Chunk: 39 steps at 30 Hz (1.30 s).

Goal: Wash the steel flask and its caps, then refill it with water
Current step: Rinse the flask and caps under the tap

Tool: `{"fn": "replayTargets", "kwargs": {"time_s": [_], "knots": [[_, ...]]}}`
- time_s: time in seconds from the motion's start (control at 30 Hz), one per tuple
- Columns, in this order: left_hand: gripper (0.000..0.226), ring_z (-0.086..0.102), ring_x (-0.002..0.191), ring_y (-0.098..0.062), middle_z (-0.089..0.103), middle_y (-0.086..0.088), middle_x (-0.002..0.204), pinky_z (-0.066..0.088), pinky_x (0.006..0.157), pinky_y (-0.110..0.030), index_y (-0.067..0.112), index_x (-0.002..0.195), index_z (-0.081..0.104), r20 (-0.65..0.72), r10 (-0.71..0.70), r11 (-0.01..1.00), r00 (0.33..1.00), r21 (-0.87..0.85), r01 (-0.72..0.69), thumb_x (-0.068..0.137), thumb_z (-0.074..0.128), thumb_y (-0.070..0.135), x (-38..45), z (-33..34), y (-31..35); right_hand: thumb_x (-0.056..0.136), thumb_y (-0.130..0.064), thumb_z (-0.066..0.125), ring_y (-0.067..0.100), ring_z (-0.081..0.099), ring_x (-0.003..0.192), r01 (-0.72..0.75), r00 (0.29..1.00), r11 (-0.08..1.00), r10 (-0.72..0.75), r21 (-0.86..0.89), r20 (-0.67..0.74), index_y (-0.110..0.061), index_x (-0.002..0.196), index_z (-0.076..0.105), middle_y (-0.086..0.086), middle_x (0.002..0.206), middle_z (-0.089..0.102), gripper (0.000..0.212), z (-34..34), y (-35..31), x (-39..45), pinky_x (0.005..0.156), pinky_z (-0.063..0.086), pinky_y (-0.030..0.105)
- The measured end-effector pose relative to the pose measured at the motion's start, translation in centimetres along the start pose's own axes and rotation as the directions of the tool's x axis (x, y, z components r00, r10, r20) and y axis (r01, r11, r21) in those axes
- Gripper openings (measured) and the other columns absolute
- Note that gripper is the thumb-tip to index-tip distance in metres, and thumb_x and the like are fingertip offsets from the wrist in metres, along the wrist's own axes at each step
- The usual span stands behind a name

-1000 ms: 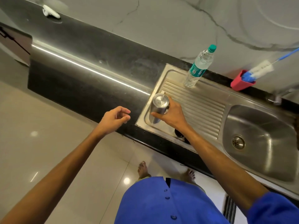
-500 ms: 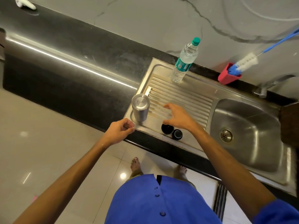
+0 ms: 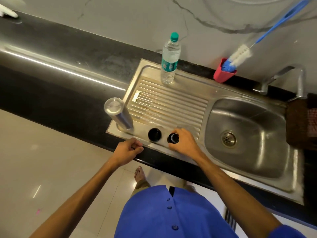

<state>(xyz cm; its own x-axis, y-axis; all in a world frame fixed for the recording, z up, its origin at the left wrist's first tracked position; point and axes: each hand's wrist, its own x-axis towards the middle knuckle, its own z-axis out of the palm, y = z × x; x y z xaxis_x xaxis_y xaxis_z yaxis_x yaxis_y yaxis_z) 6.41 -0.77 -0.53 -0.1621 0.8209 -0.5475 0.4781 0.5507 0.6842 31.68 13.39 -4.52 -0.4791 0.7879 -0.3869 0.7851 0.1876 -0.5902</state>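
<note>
The steel flask (image 3: 118, 114) stands inverted, base up, on the front left corner of the sink's ribbed drainboard (image 3: 171, 103), at about nine o'clock from the two dark caps. The wider cap (image 3: 154, 134) sits open side up just beside the flask's foot; the smaller cap (image 3: 172, 138) lies at three o'clock from it, and the right hand (image 3: 184, 143) curls its fingers round this smaller one, thumb and fingertips pinching its rim. The left hand (image 3: 127, 150) hovers at the counter edge at six o'clock from the flask, fingers loosely curled and holding nothing. Judging by the polished, rigid metal wall, the flask should feel stiff and fairly weighty for its size, and slippery once wet or soapy; a full wrap round the middle of the barrel looks safer than a fingertip pinch near the base. The caps appear to be light hard plastic, small enough to skid on wet steel, so pinching across the rim is the sensible hold. A plastic water bottle (image 3: 169, 66) stands at twelve o'clock on the drainboard, and a bottle brush (image 3: 240, 55) rests in a red holder (image 3: 223, 74) near the tap (image 3: 289, 74), at about two o'clock from the caps.
</note>
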Motion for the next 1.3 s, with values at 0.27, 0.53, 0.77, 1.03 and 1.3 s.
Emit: {"fn": "replayTargets", "kwargs": {"time_s": [0.27,0.53,0.77,1.03,1.3], "knots": [[0.005,0.07,0.073,-0.003,0.074,0.009,0.085,0.053,0.067,-0.015,0.019,0.101,0.072,0.115,0.259,0.965,0.959,0.003,-0.261,0.097,0.075,0.021,3.6,12.4,13.6,0.08,-0.03,0.086,0.021,0.071,0.073,-0.385,0.826,0.405,0.552,0.829,0.114,-0.005,0.109,0.066,0.017,0.093,0.073,0.043,-14.2,15.1,-1.1,0.064,0.061,0.036],[0.002,0.072,0.081,-0.014,0.075,0.004,0.083,0.055,0.082,-0.033,0.027,0.092,0.074,0.104,0.308,0.951,0.946,-0.016,-0.308,0.093,0.075,0.026,12.1,22.8,26.6,0.094,-0.041,0.07,0.028,0.064,0.084,-0.131,0.722,-0.273,0.633,0.953,0.28,-0.002,0.103,0.061,0.021,0.097,0.063,0.041,-24.9,24.8,-0.2,0.074,0.06,0.037],[0.007,0.079,0.081,-0.014,0.077,0.004,0.091,0.058,0.077,-0.029,0.034,0.093,0.071,0.143,0.271,0.962,0.952,-0.017,-0.271,0.098,0.073,0.029,13.7,26.0,31.8,0.09,-0.03,0.076,0.026,0.065,0.102,0.029,0.803,-0.415,0.551,0.909,0.226,-0.005,0.109,0.067,0.015,0.11,0.068,0.033,-26.9,26.2,0.6,0.074,0.06,0.032],[0.01,0.077,0.078,-0.017,0.078,-0.001,0.092,0.054,0.068,-0.026,0.03,0.091,0.071,0.129,0.208,0.978,0.97,-0.055,-0.202,0.098,0.073,0.023,14.4,25.8,30.9,0.089,-0.005,0.075,0.029,0.065,0.106,-0.074,0.833,-0.054,0.545,0.996,0.092,-0.007,0.108,0.069,0.015,0.106,0.07,0.02,-26.2,25.7,0.9,0.084,0.06,0.036],[0.008,0.076,0.08,-0.015,0.078,0.001,0.093,0.056,0.069,-0.024,0.029,0.093,0.071,0.134,0.174,0.983,0.976,-0.086,-0.163,0.1,0.071,0.024,14.4,26.0,30.5,0.103,-0.052,0.045,0.008,0.043,0.041,-0.066,0.931,-0.492,0.284,0.868,0.231,-0.007,0.094,0.06,0.003,0.063,0.053,0.048,-27.6,26.7,1.5,0.032,0.03,0.016]]}}
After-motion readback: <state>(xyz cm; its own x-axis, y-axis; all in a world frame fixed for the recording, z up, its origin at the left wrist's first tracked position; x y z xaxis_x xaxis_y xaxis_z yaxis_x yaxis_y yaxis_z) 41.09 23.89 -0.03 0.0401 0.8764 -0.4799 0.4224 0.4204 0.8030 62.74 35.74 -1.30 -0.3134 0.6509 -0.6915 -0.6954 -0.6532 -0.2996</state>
